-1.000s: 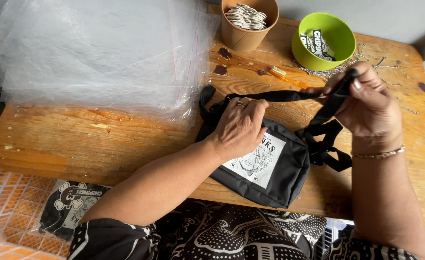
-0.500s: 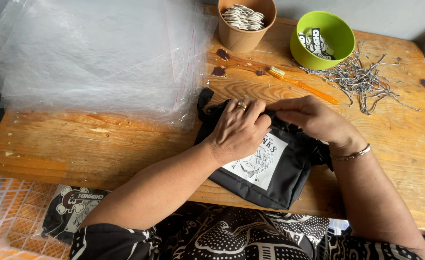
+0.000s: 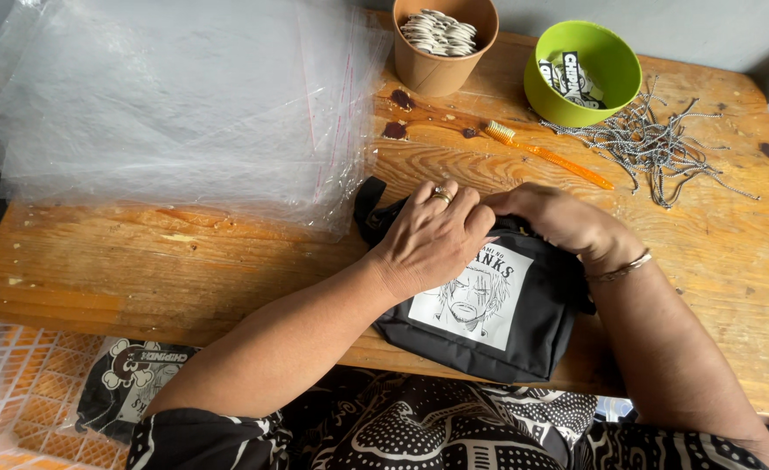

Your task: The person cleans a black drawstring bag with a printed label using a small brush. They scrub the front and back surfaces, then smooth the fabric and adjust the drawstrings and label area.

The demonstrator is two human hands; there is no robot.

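A small black pouch bag (image 3: 506,335) with a white printed patch lies on the wooden table (image 3: 184,261) near its front edge. My left hand (image 3: 432,235), a ring on one finger, rests with curled fingers on the bag's top left. My right hand (image 3: 559,218), a bracelet at the wrist, presses on the bag's top edge right beside the left hand. The bag's strap is mostly hidden under my hands; a short black loop (image 3: 367,196) sticks out at the top left.
A stack of clear plastic bags (image 3: 167,96) covers the table's left. At the back stand a brown paper cup (image 3: 441,43) of tags and a green bowl (image 3: 615,74). An orange toothbrush (image 3: 546,155) and a pile of string loops (image 3: 654,148) lie behind the bag. An orange crate (image 3: 19,392) holds another packed bag.
One second ago my right hand held the black strap stretched out above the bag. It has since come down to the bag's top edge, and the strap is folded away under both hands.
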